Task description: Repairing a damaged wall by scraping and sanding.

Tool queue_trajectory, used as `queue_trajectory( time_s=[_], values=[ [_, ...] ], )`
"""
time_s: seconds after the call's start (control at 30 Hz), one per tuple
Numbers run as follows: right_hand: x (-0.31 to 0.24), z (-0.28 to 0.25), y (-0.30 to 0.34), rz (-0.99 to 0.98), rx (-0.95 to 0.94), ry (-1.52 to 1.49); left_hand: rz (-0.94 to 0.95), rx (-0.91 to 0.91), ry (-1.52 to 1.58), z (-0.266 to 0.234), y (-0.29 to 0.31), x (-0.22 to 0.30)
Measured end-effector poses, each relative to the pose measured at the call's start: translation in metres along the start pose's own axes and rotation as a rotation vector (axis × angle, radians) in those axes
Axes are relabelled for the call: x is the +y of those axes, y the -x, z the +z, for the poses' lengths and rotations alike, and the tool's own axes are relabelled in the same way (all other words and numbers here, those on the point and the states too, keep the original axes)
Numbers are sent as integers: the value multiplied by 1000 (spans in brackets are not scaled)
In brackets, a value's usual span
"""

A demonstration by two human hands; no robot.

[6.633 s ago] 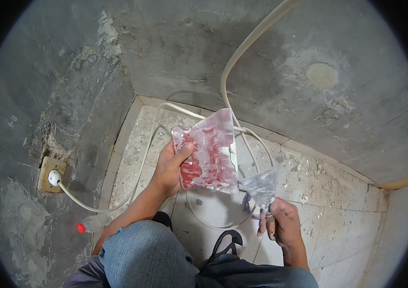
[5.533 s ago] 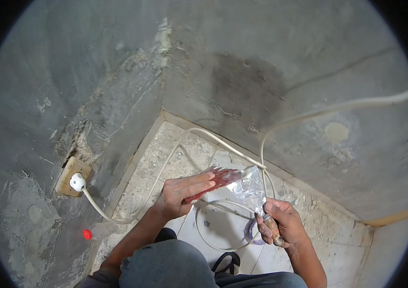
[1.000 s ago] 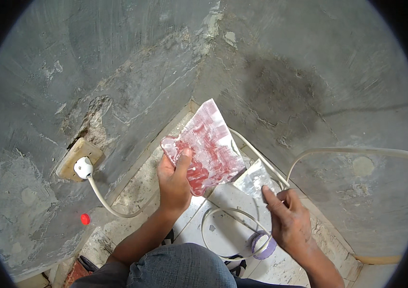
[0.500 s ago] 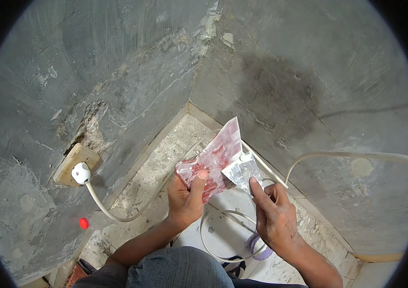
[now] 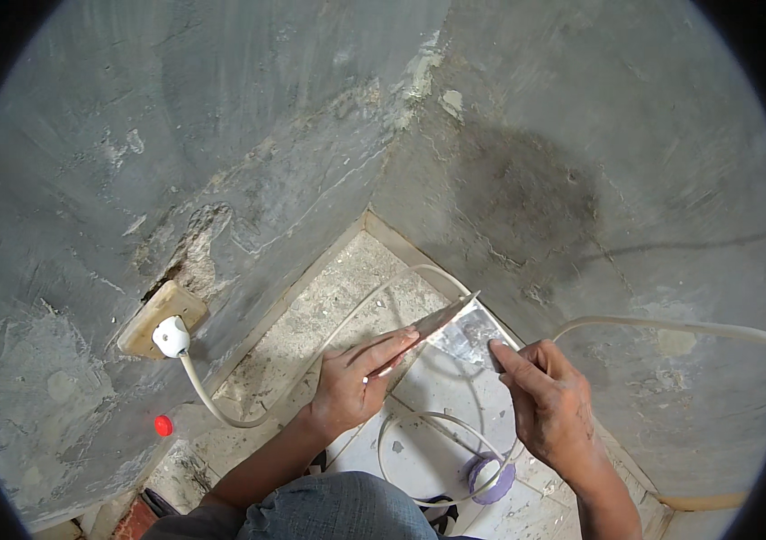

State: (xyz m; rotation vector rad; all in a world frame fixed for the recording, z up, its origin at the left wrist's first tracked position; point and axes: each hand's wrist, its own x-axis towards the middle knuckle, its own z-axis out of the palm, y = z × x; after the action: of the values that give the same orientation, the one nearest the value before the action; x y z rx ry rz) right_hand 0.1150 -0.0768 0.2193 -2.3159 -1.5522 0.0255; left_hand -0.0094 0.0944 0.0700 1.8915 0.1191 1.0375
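Observation:
My left hand (image 5: 347,387) grips a flat red plastic spreader (image 5: 441,319) smeared with white paste. The spreader is tilted so that mostly its thin edge shows. In my right hand (image 5: 552,405) is a putty knife (image 5: 464,338), its metal blade streaked with white. The blade lies against or very close to the spreader's far part; contact is hard to tell. My right fingers hide the knife's handle. Both hands are above the floor near the corner of two walls.
A socket box (image 5: 135,335) with a white plug (image 5: 171,337) sits on the left wall. Its pale cable (image 5: 212,405) loops across the dusty tiled floor (image 5: 311,306) below my hands. A purple-rimmed round container (image 5: 503,487) stands near my knee (image 5: 338,508). A red cap (image 5: 163,425) is at left.
The spreader has turned from showing its smeared face to nearly edge-on. My right hand has moved a little right and down with the putty knife. The whole view has shifted slightly.

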Motion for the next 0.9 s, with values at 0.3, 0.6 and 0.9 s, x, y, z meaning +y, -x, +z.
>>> queue_trajectory(
  time_s=[0.3, 0.6, 0.9],
  values=[
    [-4, -16, -42, -59, 202, 22, -472, 57, 82, 9, 23, -9],
    [24, -40, -142, -225, 372, 128, -764, 180, 479, 10, 29, -23],
    [23, -31, -195, -73, 293, 365, -837, 160, 544, 12, 29, -28]
  ],
)
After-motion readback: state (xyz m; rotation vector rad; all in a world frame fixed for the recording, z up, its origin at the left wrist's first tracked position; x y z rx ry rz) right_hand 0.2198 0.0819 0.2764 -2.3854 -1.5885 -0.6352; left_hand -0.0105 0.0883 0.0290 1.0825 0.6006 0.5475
